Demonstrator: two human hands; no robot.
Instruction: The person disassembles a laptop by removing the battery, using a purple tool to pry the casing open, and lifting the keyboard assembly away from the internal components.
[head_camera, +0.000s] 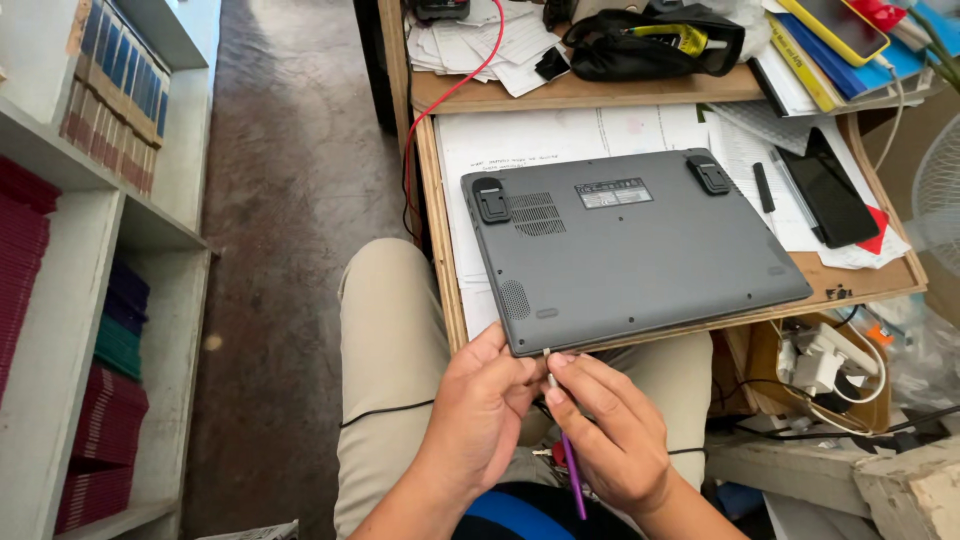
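Note:
A grey laptop (630, 245) lies upside down on a wooden desk shelf (445, 240), its underside with vents and rubber feet facing up. Its near corner hangs over the shelf's edge above my lap. My left hand (480, 415) grips that near corner from below, thumb against the edge. My right hand (615, 430) pinches a thin screwdriver with a purple handle (572, 475); its metal tip (548, 360) touches the laptop's front edge near the corner.
Papers lie under the laptop. A black phone (828, 195) and a pen (763, 187) rest at the right. A black pouch (650, 45) sits on the upper shelf. A red cable (425, 110) hangs at the left. Bookshelves (90, 270) stand at far left; a power adapter (825, 360) sits below right.

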